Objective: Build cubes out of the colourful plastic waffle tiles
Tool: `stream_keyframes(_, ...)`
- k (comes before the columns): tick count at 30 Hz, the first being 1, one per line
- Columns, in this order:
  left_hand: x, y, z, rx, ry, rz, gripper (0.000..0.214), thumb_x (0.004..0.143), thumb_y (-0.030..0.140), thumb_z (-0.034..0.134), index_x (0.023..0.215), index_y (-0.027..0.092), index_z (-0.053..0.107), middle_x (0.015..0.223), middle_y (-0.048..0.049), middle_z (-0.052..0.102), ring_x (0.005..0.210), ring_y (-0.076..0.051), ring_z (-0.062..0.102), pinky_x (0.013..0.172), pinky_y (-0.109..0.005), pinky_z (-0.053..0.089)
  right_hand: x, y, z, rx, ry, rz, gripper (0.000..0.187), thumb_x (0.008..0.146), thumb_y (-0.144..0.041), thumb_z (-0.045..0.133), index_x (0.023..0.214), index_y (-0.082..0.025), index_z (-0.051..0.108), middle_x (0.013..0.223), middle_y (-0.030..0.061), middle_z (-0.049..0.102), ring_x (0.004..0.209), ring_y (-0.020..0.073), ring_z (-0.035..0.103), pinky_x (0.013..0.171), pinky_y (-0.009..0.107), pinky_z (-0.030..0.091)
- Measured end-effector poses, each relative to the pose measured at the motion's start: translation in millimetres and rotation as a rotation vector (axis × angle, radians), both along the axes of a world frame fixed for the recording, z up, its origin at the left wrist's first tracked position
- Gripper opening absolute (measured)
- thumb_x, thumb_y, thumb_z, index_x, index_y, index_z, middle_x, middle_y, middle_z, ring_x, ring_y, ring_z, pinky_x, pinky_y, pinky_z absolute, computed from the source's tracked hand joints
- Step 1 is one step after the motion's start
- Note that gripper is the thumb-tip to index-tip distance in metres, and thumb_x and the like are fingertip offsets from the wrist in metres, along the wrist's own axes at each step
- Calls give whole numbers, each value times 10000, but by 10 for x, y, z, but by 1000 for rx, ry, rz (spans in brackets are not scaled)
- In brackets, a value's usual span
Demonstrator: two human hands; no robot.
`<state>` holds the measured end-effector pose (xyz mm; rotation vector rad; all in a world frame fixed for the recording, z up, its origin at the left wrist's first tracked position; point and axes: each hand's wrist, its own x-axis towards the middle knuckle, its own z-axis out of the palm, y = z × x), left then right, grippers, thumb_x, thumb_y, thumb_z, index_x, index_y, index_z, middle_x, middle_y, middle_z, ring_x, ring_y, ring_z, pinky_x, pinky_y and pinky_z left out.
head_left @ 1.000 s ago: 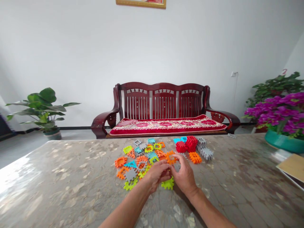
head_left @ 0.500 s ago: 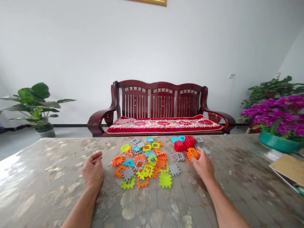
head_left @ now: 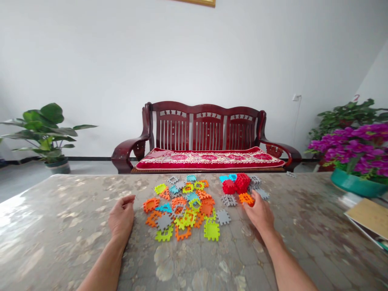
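My right hand (head_left: 260,212) has its thumb and a finger around the near right edge of an orange notched building tile (head_left: 246,199), which lies nearly flat on the table. Behind that tile stand red tiles joined into block shapes (head_left: 242,183). A grey notched tile (head_left: 228,200) is to its left, and a blue-grey one (head_left: 263,194) lies beyond my fingers. My left hand (head_left: 121,218) rests on the table, fingers curled together, with nothing visible in it. To the right of it spreads a loose pile of orange, lime, grey and blue tiles (head_left: 184,220).
The table (head_left: 75,226) has a patterned, shiny cover. On its right side stand purple flowers in a teal pot (head_left: 357,182) and a brown notebook (head_left: 368,216) on other papers. Past the far edge is a wooden bench (head_left: 207,129); a potted plant (head_left: 56,157) stands left.
The orange tile at my right hand has tipped down from a raised tilt to nearly flat. My left hand has shifted slightly right, and the view has moved a little.
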<state>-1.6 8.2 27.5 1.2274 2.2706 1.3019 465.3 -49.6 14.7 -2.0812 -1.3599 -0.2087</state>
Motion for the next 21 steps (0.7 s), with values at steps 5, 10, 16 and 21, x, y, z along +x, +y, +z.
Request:
stream_keyframes(5,58,29,-21,-56,95,-128,408,862,348,448,1204,206,621,1110,-86,709,981,-240,659,825,-335,494,4,1,-15,4,-60,-12,566,784,-388,557,1307,-179,504,1121,124,679,950,269,631,800,376,457)
stream_keyframes(10,74,141,-116,-23,201,-273,478,904,381,389,1310,181,543,1289,-114,630,1133,-239,614,953,-355,469,-119,33,6,250,-149,150,444,817,-366,517,1199,-153,593,1131,138,672,1024,281,591,910,431,442)
stream_keyframes(16,94,188,-169,-98,362,-416,490,919,384,372,1349,196,512,1347,-83,602,1237,-238,557,1045,-365,413,-600,102,94,228,17,508,258,858,-257,467,971,-215,695,1013,74,716,973,208,632,912,369,467)
stream_keyframes(21,135,166,-157,-140,432,-476,453,926,359,364,1299,191,558,1308,-83,631,1225,-222,561,1064,-362,385,-973,366,196,-49,88,584,313,831,-212,483,1081,-229,670,1100,49,702,1037,188,631,916,318,474)
